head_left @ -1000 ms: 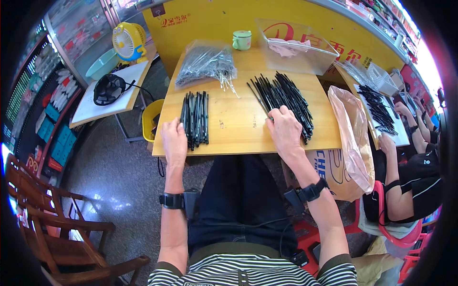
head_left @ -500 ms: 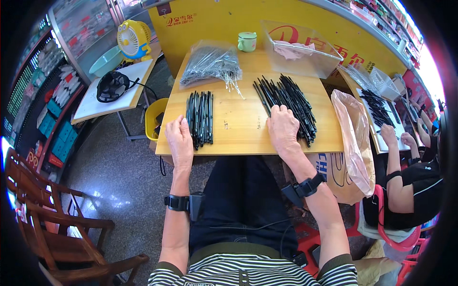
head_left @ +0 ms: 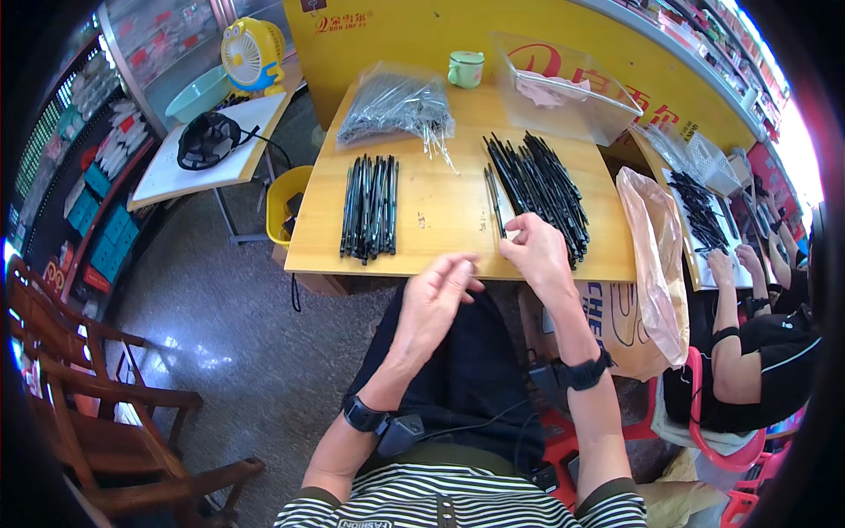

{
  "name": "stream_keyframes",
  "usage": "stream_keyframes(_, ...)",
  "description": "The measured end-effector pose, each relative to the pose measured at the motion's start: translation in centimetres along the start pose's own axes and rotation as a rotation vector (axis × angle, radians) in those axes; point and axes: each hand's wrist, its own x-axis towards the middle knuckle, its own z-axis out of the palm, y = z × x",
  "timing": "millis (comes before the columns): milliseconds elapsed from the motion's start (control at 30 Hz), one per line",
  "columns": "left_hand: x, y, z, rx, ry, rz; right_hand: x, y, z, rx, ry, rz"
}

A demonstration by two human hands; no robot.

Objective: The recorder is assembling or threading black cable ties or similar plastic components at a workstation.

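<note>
A: State of grip?

B: The right hand [head_left: 539,257], right of centre, has thumb and forefinger pinched at the lower end of what looks like 2 slim black rods [head_left: 494,198]; firmness cannot be told. The left hand [head_left: 433,304], at frame centre, is half open, fingers loosely curved, nothing visible in it.

A: Hazards?

B: In my judgement, 3. A pinch at the extreme end could let the rods swing or slip. A knuckle could disturb the fanned pile [head_left: 541,194] just beside. Any rod pulled over the table's [head_left: 440,238] front edge could drop.

A: Containers?

B: Upper centre: a clear plastic bag [head_left: 392,104] full of thin dark pieces. Upper right: a clear bin [head_left: 591,121] holding pink cloth [head_left: 550,91]. Right: a paper bag [head_left: 653,264], contents not visible. Left of centre: a yellow bucket [head_left: 278,198], something dark inside.
</note>
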Motion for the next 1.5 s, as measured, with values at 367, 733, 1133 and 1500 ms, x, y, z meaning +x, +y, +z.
stream_keyframes(367, -0.1, -3.3, 1.9, -0.574, -0.157, -0.318, -8.1, -1.2, -2.1, 0.809, -0.215, 0.159)
stream_keyframes(733, -1.4, -2.9, 1.1, -0.677, -0.028, -0.279, -9.1, -2.6, -0.1, 0.726, -0.116, -0.004)
stream_keyframes(1133, -1.6, -1.8, -1.6, -0.758, 0.102, -0.055, -2.3, -4.8, 0.1, 0.61, -0.25, -0.094)
stream_keyframes(1500, -2.7, -2.1, -0.5, -0.598, 0.007, -0.105, 10.3, -5.9, 5.1, 0.188, 0.079, -0.137)
